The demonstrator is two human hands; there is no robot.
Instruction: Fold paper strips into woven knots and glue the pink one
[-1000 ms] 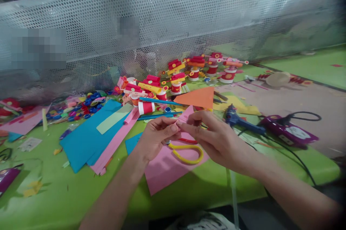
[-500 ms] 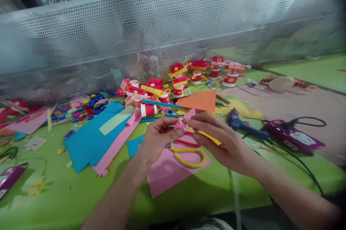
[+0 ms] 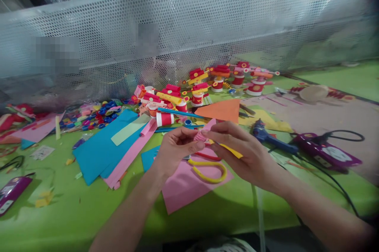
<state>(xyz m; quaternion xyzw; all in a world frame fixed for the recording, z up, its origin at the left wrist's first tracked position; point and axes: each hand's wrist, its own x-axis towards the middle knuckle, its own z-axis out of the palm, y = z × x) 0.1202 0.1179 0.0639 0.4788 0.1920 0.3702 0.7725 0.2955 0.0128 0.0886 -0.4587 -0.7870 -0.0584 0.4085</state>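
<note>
A small pink folded paper [image 3: 200, 136] sits between the two hands, above the middle of the table [image 3: 74, 220]. The left hand [image 3: 177, 146] pinches it with thumb and fingers; the right hand [image 3: 241, 145], at its three o'clock, is closed around a yellow strip [image 3: 232, 151], fingertips meeting the pink end. The pink part looks pleated already, while the visible length of yellow is flat and unfolded — whether the two are joined I cannot tell.

Below, towards five o'clock, lie scissors [image 3: 207, 163] on a pink sheet [image 3: 183, 194]. Blue sheets [image 3: 99, 149] spread at nine o'clock, and a glue gun [image 3: 272, 138] rests at three. At eleven a red-and-white cup [image 3: 165, 119] lies tipped, apparently undecorated — whereas the cup toys [image 3: 257, 85] standing from twelve to two look put together.
</note>
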